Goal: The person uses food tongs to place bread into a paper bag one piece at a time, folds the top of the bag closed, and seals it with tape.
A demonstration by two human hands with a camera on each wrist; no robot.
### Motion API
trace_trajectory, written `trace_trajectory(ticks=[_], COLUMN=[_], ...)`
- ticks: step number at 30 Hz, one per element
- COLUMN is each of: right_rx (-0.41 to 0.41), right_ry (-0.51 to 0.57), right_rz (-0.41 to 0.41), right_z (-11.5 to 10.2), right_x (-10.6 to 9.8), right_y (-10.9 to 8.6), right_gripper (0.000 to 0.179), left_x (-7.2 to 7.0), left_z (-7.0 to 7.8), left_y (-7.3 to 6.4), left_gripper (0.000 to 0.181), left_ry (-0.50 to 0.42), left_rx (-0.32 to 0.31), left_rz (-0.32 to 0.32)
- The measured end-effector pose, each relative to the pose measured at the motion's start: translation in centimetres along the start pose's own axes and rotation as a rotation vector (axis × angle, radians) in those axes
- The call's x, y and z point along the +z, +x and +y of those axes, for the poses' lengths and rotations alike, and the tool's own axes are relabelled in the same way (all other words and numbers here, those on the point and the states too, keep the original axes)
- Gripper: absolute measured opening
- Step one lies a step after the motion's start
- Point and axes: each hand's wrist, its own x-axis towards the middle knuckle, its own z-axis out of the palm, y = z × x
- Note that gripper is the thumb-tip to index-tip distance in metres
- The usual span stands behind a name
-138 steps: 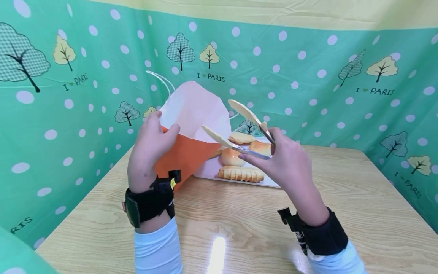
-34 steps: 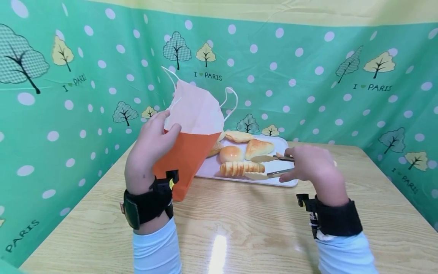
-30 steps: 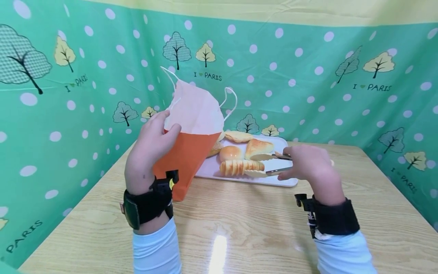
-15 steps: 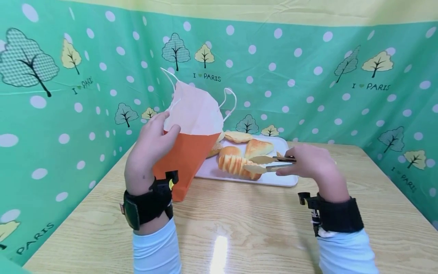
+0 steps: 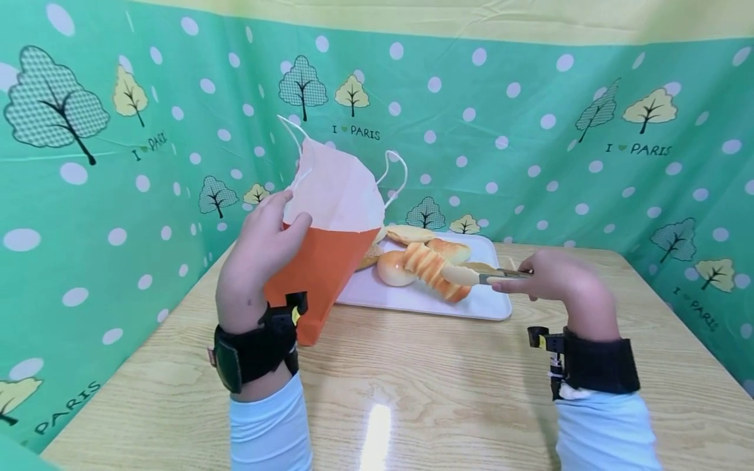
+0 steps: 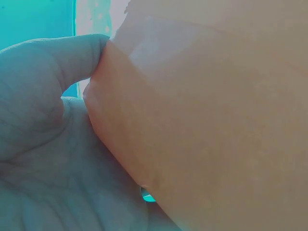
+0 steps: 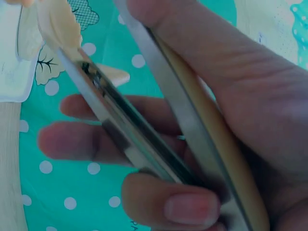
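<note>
Tabletop (image 5: 424, 392) scene, w/ a green tree-print cloth (image 5: 530, 131) in b/g: a person's L hand (image 5: 259, 248) pinches the side of an orange paper bag (image 5: 318, 275) btwn thumb and fingers, the bag leaning in front of the tray's L end. The R hand (image 5: 562, 280) grips a pr. of tongs (image 5: 484, 279), pale tips clasping a ridged bread roll (image 5: 432, 269). The roll slants over the white tray (image 5: 493, 307), upper end up against a round bun (image 5: 390, 269); can't tell if it's lifted. Just behind: golden pastry (image 5: 452, 250), flat oval bread (image 5: 408, 234).
</note>
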Motion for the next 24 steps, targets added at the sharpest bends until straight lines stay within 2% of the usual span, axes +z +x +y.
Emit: trace_trajectory(ticks=[3,6,8,12,16,20,24], right_rx=[0.079,0.161,0.184,0.122,0.055,0.087,0.122], right_ry=[-0.021,-0.057,-0.072,-0.084,-0.107,-0.127,-0.145], right_rz=[0.042,0.097,0.117,0.138,0.154,0.15,0.13], right_z=[-0.3,-0.6,-0.8,-1.2,-1.9,-2.4,-2.5], right_x=[0.1,0.1,0.0,0.0,0.2,0.6,1.1], right_y=[0.1,0.0,0.0,-0.1,0.1,0.5,1.1], right_gripper=[0.075,0.091,0.102,0.114,0.11,0.103,0.107], left_x=[0.0,0.0,0.0,0.0,-0.1,-0.1,-0.2], left_z=[0.0,0.0,0.0,0.0,0.0,0.1,0.2], left_y=[0.0,0.0,0.1,0.1,0.1,0.1,0.2], left_gripper=[0.059,0.059,0.059,0.059,0.059,0.059,0.059], left_ry=[-0.003,0.0,0.003,0.005,0.003,0.005,0.008], left_rx=[-0.006,-0.009,-0.01,-0.011,-0.01,-0.013,-0.01], left_rz=[-0.004,-0.007,-0.007,-0.007,-0.008,-0.011,-0.014])
